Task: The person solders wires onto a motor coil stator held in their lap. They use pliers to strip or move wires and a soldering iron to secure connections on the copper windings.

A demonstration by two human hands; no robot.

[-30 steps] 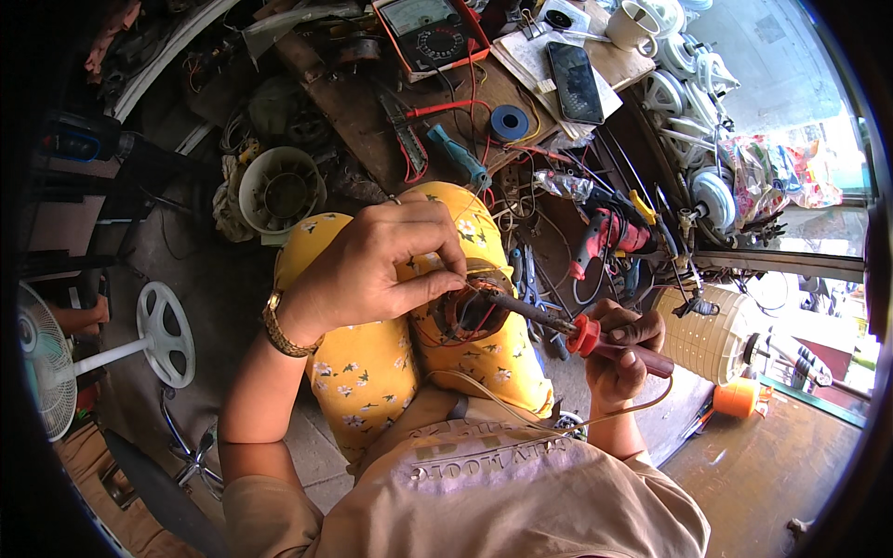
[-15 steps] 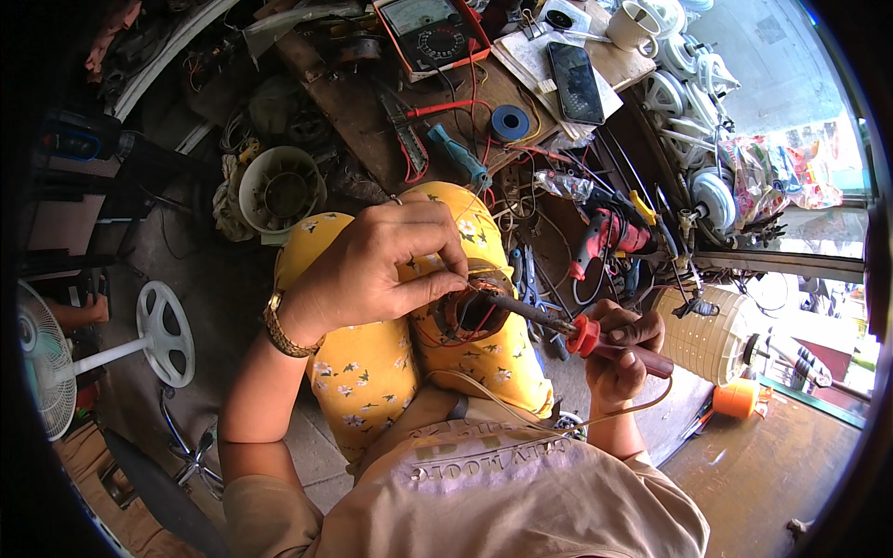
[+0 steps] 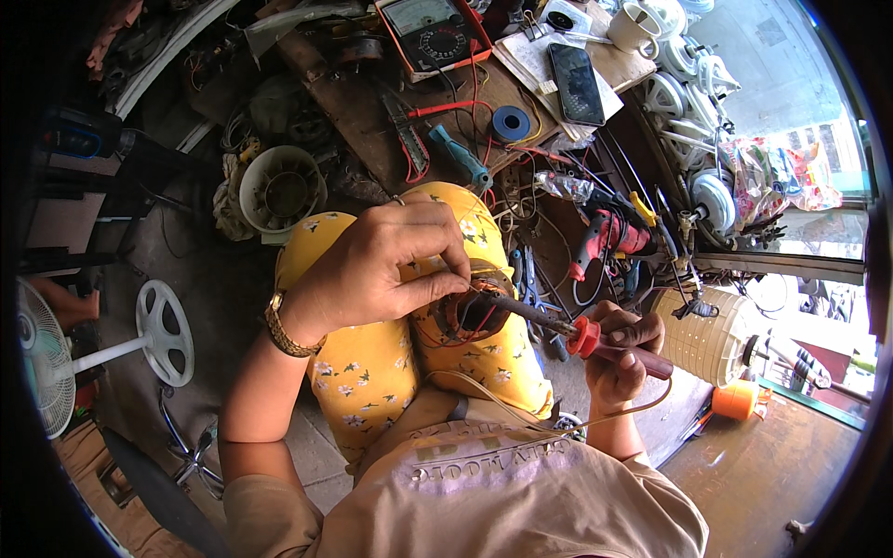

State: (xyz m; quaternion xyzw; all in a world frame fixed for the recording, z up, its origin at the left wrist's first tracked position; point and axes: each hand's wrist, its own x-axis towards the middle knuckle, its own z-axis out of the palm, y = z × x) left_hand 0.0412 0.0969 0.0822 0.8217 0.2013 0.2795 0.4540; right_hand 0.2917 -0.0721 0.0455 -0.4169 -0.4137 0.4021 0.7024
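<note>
A ring-shaped motor stator (image 3: 453, 321) with copper windings and red leads rests on my yellow flowered trousers (image 3: 363, 381), at the thigh. My right hand (image 3: 625, 352) is closed round the handle of a soldering iron (image 3: 535, 313), which has a red collar and a pale cord. Its dark shaft slants left, with the tip over the stator's upper edge. Just beside that tip, the thumb and forefinger of my left hand (image 3: 395, 256) are pinched on a thin wire, mostly hidden by the fingertips. Whether tip and wire touch is too small to tell.
Ahead, a wooden board (image 3: 358, 126) carries an analog multimeter (image 3: 434, 37), a blue spool (image 3: 511, 123) and a phone (image 3: 576, 84). A red drill (image 3: 609, 237) lies right among tools and cables. A round tub (image 3: 282, 191) and a white fan (image 3: 46, 358) stand left.
Both hands, the soldering iron and the stator keep nearly the same places. At the far left, another person's arm behind the fan has shifted slightly.
</note>
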